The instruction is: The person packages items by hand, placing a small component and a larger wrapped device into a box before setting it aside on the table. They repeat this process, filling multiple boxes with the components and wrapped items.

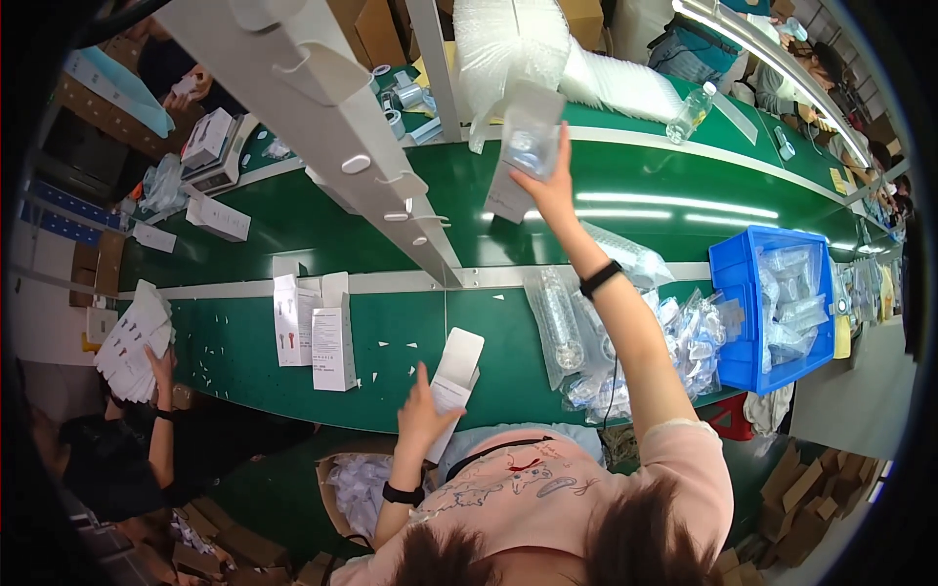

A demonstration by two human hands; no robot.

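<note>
My right hand reaches far over the green belt and grips an open white box. A clear-bagged item shows in that box's open end. Close to my body, my left hand is at another white box, its thumb across the front and its index finger stretched out. This box leans at the table's near edge with its flap up. Left of it, two open white boxes stand side by side on the green table.
Bagged items lie piled on the right, beside a blue bin holding more bags. Metal posts rise ahead. At the left, another person's hand holds flat white cartons. Bubble wrap and a bottle sit beyond the belt.
</note>
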